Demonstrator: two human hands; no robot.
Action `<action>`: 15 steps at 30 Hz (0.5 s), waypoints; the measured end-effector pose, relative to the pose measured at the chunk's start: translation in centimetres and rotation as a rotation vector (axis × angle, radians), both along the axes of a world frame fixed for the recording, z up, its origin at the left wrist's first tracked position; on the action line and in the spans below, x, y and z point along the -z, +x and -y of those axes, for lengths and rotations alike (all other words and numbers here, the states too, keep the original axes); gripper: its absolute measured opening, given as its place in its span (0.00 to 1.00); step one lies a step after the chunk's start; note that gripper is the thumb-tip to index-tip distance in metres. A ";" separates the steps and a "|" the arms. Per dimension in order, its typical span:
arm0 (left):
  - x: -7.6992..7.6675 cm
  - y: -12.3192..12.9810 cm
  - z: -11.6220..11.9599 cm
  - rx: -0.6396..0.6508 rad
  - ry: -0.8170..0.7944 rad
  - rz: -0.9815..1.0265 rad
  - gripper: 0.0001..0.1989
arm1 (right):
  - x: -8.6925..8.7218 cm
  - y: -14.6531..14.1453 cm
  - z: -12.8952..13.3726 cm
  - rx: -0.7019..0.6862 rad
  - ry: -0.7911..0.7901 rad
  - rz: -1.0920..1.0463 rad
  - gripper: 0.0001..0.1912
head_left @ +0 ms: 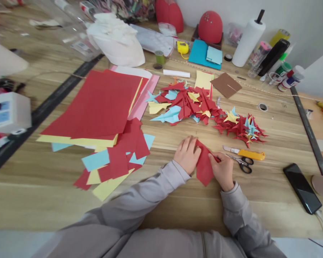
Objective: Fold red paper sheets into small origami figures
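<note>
A folded piece of red paper (204,168) lies on the wooden table in front of me, with a pointed end toward me. My left hand (187,154) holds its left edge down, thumb on the paper and fingers bent close together. On the opposite side, my right hand (223,171) pinches the right edge, where part of the paper is turned up between the fingers. Just right of that hand lie black-handled scissors (244,164) and a yellow utility knife (250,154) with its blade out. Beyond my hands are heaps of folded paper planes (187,102) and small folded paper stars (243,127).
At left are large red sheets (97,104) and loose cut pieces (118,159). A phone (303,188) with a cable lies at right. Brown paper (226,85), a yellow tape measure (182,47), a white roll (249,43) and several bottles (290,78) stand farther back.
</note>
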State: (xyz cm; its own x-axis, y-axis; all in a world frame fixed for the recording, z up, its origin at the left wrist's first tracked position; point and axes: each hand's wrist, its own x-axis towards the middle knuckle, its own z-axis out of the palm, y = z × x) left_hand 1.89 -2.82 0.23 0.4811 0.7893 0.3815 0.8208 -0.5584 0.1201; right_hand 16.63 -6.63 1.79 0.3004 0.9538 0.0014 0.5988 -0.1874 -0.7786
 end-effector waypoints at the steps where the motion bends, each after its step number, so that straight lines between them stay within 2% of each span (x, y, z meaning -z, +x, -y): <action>1: 0.0 0.0 0.0 0.017 0.012 -0.019 0.10 | 0.0 0.0 0.0 0.000 0.002 -0.002 0.09; 15: 0.5 -0.1 -0.3 0.046 -0.002 -0.030 0.12 | 0.1 0.0 0.0 0.006 -0.012 -0.007 0.09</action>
State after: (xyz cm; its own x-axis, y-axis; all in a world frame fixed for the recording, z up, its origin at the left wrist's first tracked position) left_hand 1.74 -2.56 -0.25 0.5277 0.7671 0.3648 0.7977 -0.5951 0.0975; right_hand 16.64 -6.63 1.74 0.3065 0.9518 -0.0118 0.5924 -0.2004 -0.7804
